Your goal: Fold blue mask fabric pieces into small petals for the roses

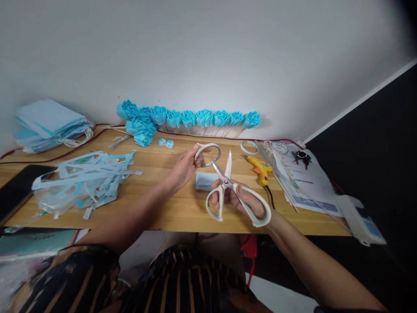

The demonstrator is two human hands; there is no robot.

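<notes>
- The left hand [188, 166] pinches a pale tape ring [219, 153] between thumb and fingers, its grip closed on the near edge, held up above the wooden table [176, 211].
- The right hand [248, 202] has its thumb and fingers through the handles of the white-handled scissors [226, 183]; the blades stand partly open, pointing away from the person, just beside the ring.
- A light-blue bundle [202, 181] lies on the table below and between the hands, partly hidden by the scissors; it seems to be rolled or folded material.
- A yellow glue gun [259, 168] lies to the right of the scissors, near a second ring [249, 153].
- Blue flowers [204, 118] line the wall behind.
- Pale strips [87, 174] lie heaped on the left, in front of a stack of blue sheets [50, 117].
- Keys [302, 160] rest on papers at the right.
</notes>
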